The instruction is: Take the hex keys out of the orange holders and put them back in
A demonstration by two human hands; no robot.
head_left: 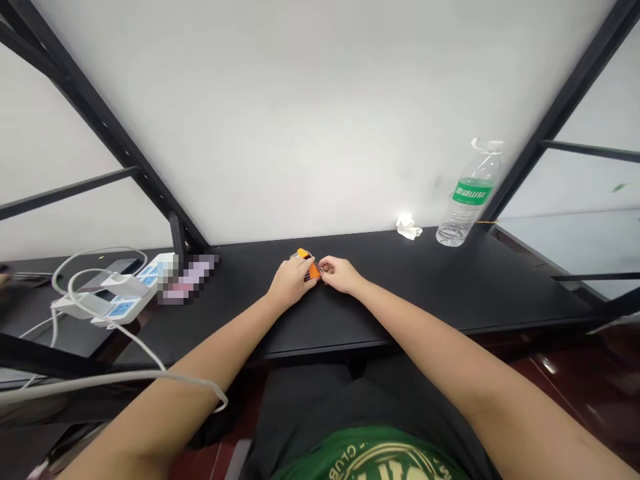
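Both my hands meet at the middle of the black table (425, 293), near the wall. My left hand (291, 281) is closed around a small orange object (309, 263) with a grey or metallic part; what it is I cannot make out. My right hand (339, 274) pinches at the same object from the right, fingers curled together. The object rests on or just above the tabletop.
A clear plastic water bottle with a green label (467, 197) stands at the back right, a crumpled white tissue (409, 227) beside it. White power strips and chargers (117, 297) with cables (150, 360) lie at the left. Black frame posts (125, 157) rise on both sides.
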